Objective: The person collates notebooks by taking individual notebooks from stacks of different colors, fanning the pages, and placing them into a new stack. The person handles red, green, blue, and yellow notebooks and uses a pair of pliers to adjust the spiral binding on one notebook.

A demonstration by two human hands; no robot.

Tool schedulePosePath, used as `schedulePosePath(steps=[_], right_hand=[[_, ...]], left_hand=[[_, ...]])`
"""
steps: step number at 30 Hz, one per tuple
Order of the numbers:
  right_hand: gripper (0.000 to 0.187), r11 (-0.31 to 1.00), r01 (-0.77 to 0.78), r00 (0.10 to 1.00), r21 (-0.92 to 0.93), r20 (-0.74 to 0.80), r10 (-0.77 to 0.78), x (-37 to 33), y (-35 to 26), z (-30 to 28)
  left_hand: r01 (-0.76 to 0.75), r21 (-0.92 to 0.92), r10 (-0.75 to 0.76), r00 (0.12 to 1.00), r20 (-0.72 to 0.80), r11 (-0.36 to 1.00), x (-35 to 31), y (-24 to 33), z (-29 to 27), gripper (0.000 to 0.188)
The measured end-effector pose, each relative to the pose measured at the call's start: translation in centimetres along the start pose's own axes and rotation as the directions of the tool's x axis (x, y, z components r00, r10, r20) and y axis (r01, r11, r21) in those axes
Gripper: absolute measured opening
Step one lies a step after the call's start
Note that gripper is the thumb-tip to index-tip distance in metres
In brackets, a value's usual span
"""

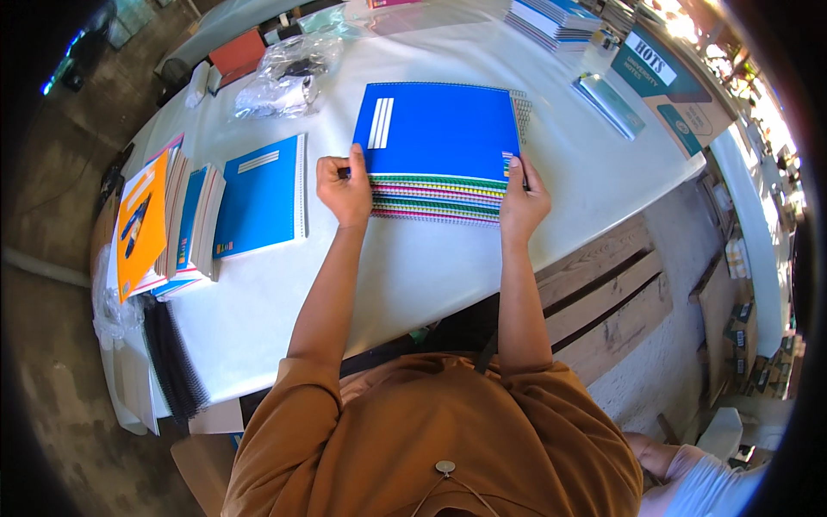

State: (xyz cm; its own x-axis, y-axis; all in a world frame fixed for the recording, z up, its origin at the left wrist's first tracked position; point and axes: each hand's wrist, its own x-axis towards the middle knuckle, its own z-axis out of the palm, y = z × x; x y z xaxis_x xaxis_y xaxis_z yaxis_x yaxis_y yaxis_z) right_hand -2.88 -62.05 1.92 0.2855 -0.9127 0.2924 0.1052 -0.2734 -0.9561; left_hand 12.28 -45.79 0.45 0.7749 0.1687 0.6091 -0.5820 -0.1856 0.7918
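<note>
A stack of spiral notebooks [439,129] with a bright blue top cover lies in front of me on the table. Along its near side the coils show in green, yellow, pink and white. My left hand [346,187] grips the stack's left edge, thumb up on the cover and fingers curled beneath. At the right edge, my right hand [525,196] holds the stack with its thumb on the blue cover near a small label. The undersides of the fingers are hidden. To the left lies a separate blue notebook [261,196] with a white coil.
Piles of notebooks, one topped by an orange cover [145,226], stand at the table's left. Clear plastic bags [289,77] lie behind. A green-and-brown carton [668,82] and another notebook stack [553,24] are at the far right. Black coils [172,353] hang over the near left edge.
</note>
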Motion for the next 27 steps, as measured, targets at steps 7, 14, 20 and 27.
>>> schedulePosePath(steps=[7,14,20,27], right_hand=[[0.032,0.978,0.17,0.981,0.122,-0.111,-0.157,-0.3,3.3,-0.7],[0.042,0.77,0.625,0.78,0.126,-0.052,-0.624,-8.1,0.8,-1.7],[0.063,0.866,0.498,0.448,0.044,0.842,-0.3,-15.0,0.0,-2.4],[0.082,0.745,0.653,0.076,0.137,0.967,-0.244,-17.9,-2.2,0.7]], left_hand=[[0.185,-0.113,-0.136,0.929,0.345,0.976,2.0,-0.1,-1.9,0.021],[-0.186,0.551,-0.159,0.84,0.519,0.814,14.5,-13.0,-9.5,0.037],[-0.345,0.812,-0.436,0.71,0.554,0.47,12.6,-13.7,-9.8,0.061],[-0.512,0.672,-0.286,0.638,0.715,0.536,0.9,-2.5,-16.9,0.055]])
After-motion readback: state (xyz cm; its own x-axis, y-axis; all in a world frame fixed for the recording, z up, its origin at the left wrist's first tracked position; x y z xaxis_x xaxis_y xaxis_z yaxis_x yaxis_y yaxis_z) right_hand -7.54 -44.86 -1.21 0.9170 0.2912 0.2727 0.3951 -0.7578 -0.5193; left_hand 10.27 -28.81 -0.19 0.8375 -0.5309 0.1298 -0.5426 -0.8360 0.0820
